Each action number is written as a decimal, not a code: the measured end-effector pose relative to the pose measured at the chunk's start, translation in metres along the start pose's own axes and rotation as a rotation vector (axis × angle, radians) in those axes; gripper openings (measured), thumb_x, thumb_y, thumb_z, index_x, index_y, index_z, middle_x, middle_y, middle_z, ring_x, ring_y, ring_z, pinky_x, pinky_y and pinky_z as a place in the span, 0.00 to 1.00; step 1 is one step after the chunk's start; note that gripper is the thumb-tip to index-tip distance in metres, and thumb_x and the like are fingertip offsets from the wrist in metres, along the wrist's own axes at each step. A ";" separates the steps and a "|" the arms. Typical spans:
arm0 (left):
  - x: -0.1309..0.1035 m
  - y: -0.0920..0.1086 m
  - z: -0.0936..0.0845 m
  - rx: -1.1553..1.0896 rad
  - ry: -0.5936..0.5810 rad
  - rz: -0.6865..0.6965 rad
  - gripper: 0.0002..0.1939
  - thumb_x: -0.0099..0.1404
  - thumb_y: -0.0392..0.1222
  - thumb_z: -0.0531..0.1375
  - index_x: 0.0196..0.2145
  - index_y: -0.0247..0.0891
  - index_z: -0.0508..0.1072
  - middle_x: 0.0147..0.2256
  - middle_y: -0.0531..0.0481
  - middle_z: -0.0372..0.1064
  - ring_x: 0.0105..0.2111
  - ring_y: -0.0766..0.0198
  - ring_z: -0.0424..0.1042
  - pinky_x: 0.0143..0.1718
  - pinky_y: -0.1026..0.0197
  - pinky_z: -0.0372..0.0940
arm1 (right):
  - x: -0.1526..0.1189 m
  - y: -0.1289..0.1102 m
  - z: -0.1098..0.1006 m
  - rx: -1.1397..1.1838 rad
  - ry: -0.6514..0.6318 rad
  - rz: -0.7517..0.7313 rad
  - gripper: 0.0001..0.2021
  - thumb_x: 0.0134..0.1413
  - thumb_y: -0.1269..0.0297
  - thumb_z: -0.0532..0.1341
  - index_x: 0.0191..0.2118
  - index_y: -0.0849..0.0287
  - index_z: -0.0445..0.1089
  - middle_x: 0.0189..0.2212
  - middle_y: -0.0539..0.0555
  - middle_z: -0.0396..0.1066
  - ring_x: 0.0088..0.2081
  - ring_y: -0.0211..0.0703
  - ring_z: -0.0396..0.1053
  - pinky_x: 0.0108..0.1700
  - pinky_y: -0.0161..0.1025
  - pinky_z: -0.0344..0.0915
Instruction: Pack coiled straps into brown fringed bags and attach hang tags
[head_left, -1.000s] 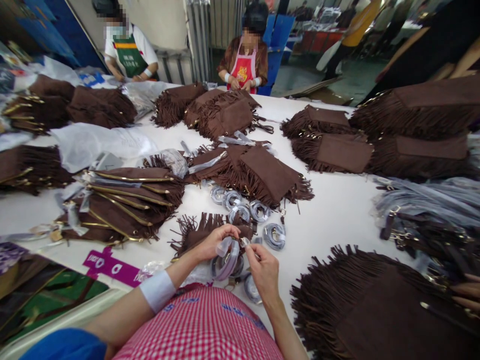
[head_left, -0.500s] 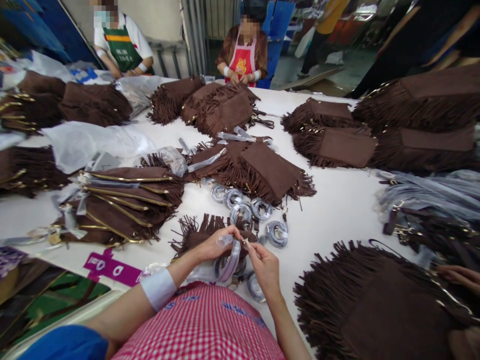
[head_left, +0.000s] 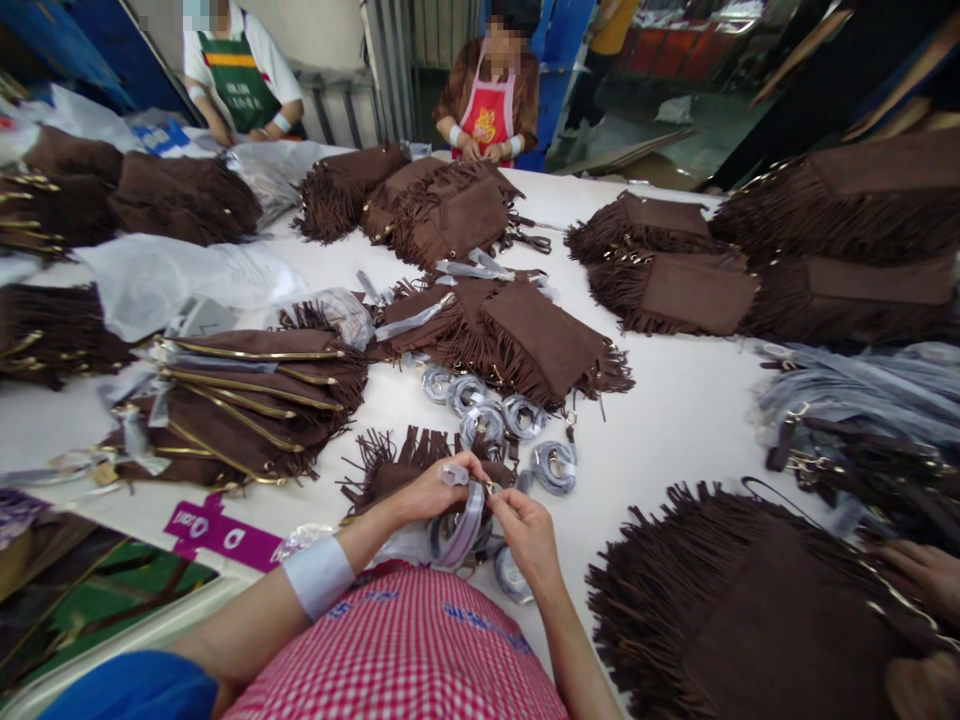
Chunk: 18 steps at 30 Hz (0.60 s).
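Observation:
My left hand (head_left: 442,487) is closed on a strap (head_left: 463,530) wrapped in greyish plastic, which hangs in a loop below the fingers. My right hand (head_left: 529,530) pinches a small metal clasp (head_left: 492,488) at the strap's end, close to the left fingertips. Beneath both hands lies a brown fringed bag (head_left: 394,475), partly covered by them. Coiled, wrapped straps (head_left: 555,467) rest just beyond and to the right. Another coil (head_left: 511,575) sits below my right wrist.
Brown fringed bags lie in a middle stack (head_left: 536,335), a zippered pile (head_left: 255,400) at left and a large pile (head_left: 757,610) at right, where another person's hand (head_left: 922,575) works. Loose wrapped straps (head_left: 862,400) lie at right. Two people stand across the white table (head_left: 675,400).
Both hands stay at the strap and clasp, with only slight finger shifts. The other person's hand at right has moved slightly over the bag pile. The view has tilted a little.

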<state>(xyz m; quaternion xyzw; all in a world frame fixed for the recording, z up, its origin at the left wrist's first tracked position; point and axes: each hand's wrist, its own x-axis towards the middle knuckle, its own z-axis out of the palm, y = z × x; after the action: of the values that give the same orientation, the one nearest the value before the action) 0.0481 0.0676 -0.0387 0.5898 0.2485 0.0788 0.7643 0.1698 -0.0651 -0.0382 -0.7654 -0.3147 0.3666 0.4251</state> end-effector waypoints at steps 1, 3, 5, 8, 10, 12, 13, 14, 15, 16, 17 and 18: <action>0.000 0.000 0.000 -0.002 0.000 0.006 0.09 0.56 0.35 0.62 0.37 0.34 0.69 0.38 0.48 0.71 0.35 0.64 0.69 0.38 0.63 0.62 | 0.001 0.001 0.000 0.003 -0.001 0.004 0.16 0.53 0.54 0.56 0.24 0.59 0.73 0.21 0.47 0.67 0.26 0.40 0.62 0.31 0.33 0.56; -0.001 0.000 0.000 -0.007 0.001 0.018 0.09 0.57 0.36 0.63 0.36 0.34 0.69 0.38 0.48 0.71 0.36 0.64 0.69 0.39 0.63 0.62 | 0.002 0.002 0.001 0.005 0.001 0.014 0.15 0.52 0.55 0.56 0.24 0.59 0.73 0.22 0.48 0.68 0.27 0.40 0.62 0.32 0.34 0.57; -0.001 0.001 0.001 -0.014 0.002 0.030 0.09 0.56 0.36 0.63 0.36 0.35 0.69 0.37 0.48 0.71 0.36 0.65 0.69 0.39 0.63 0.62 | 0.002 0.002 0.000 0.004 0.008 0.024 0.15 0.52 0.55 0.56 0.24 0.58 0.73 0.22 0.48 0.68 0.27 0.40 0.62 0.32 0.34 0.56; -0.001 0.003 0.002 -0.037 -0.006 0.033 0.10 0.56 0.37 0.63 0.35 0.35 0.68 0.36 0.48 0.71 0.35 0.65 0.69 0.39 0.63 0.62 | 0.001 0.001 0.000 0.001 0.024 0.033 0.15 0.52 0.55 0.56 0.25 0.58 0.73 0.21 0.48 0.68 0.27 0.40 0.62 0.31 0.34 0.56; -0.001 0.004 0.004 -0.047 -0.005 0.026 0.10 0.55 0.37 0.64 0.35 0.35 0.68 0.35 0.49 0.70 0.34 0.65 0.68 0.38 0.63 0.62 | 0.000 0.000 0.000 -0.002 0.041 0.040 0.15 0.53 0.55 0.56 0.24 0.58 0.72 0.20 0.47 0.66 0.26 0.40 0.61 0.30 0.34 0.55; -0.002 0.004 0.005 -0.042 0.003 0.011 0.11 0.55 0.37 0.64 0.35 0.35 0.67 0.34 0.50 0.69 0.33 0.65 0.68 0.36 0.64 0.62 | -0.001 0.000 0.002 -0.005 0.060 0.049 0.15 0.54 0.55 0.55 0.24 0.58 0.71 0.19 0.47 0.64 0.25 0.40 0.61 0.29 0.33 0.55; -0.002 0.005 0.006 -0.039 0.009 0.001 0.11 0.55 0.38 0.64 0.35 0.35 0.67 0.34 0.50 0.69 0.33 0.66 0.67 0.35 0.64 0.62 | -0.001 0.000 0.002 -0.007 0.067 0.051 0.16 0.54 0.54 0.55 0.23 0.58 0.70 0.18 0.46 0.63 0.25 0.39 0.60 0.29 0.33 0.55; -0.003 0.005 0.007 -0.035 0.014 -0.010 0.11 0.55 0.38 0.64 0.35 0.34 0.67 0.34 0.50 0.69 0.32 0.67 0.67 0.35 0.65 0.61 | -0.001 0.001 0.003 -0.010 0.072 0.052 0.16 0.54 0.54 0.55 0.23 0.58 0.69 0.18 0.46 0.63 0.25 0.39 0.60 0.29 0.33 0.54; -0.004 0.006 0.008 -0.031 0.018 -0.019 0.11 0.55 0.38 0.64 0.35 0.34 0.67 0.34 0.50 0.69 0.32 0.67 0.66 0.34 0.66 0.60 | -0.001 0.002 0.004 -0.012 0.076 0.049 0.16 0.54 0.54 0.55 0.23 0.58 0.69 0.18 0.46 0.62 0.25 0.39 0.60 0.29 0.33 0.54; -0.004 0.007 0.009 -0.025 0.020 -0.026 0.11 0.55 0.37 0.64 0.35 0.34 0.67 0.34 0.51 0.68 0.31 0.68 0.65 0.33 0.66 0.60 | 0.000 0.002 0.005 -0.016 0.077 0.046 0.16 0.54 0.53 0.56 0.22 0.58 0.68 0.18 0.46 0.62 0.25 0.39 0.60 0.29 0.33 0.54; -0.005 0.007 0.010 -0.013 0.020 -0.028 0.11 0.55 0.37 0.64 0.35 0.34 0.67 0.33 0.52 0.68 0.31 0.68 0.64 0.33 0.67 0.59 | 0.000 0.003 0.005 -0.019 0.077 0.041 0.16 0.53 0.53 0.56 0.22 0.58 0.68 0.18 0.46 0.62 0.25 0.39 0.59 0.29 0.34 0.54; -0.006 0.007 0.010 0.003 0.019 -0.026 0.10 0.55 0.36 0.63 0.35 0.34 0.67 0.33 0.52 0.67 0.30 0.69 0.64 0.32 0.67 0.59 | 0.000 0.003 0.005 -0.022 0.076 0.037 0.17 0.53 0.52 0.56 0.22 0.58 0.67 0.18 0.46 0.62 0.25 0.39 0.59 0.29 0.34 0.54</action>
<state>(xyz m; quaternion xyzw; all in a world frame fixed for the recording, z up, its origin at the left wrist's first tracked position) 0.0494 0.0584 -0.0289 0.5868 0.2634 0.0739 0.7621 0.1661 -0.0642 -0.0430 -0.7891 -0.2882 0.3416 0.4214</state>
